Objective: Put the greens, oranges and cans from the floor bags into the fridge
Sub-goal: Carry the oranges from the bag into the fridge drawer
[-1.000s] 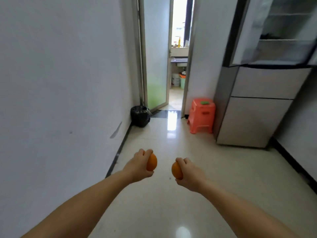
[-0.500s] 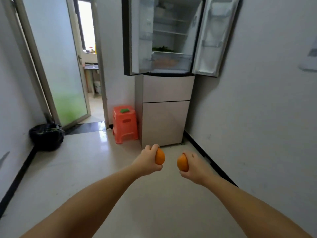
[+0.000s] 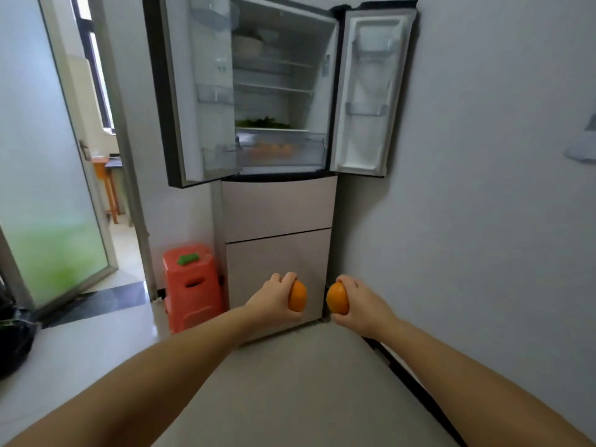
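Both bare arms reach forward, left hand (image 3: pixel 274 296) and right hand (image 3: pixel 361 304) each curled, gripping something, held side by side.

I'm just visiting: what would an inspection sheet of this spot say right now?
Surface: pale glossy floor.
Job's things: fridge, both upper doors open; greens on a shelf; oranges in its drawer; left orange; right orange.
Clutter: red stool; black bag.
Grippers: left hand and right hand each hold an orange.
Cables: nothing seen.
Surroundings: white walls, glass door.
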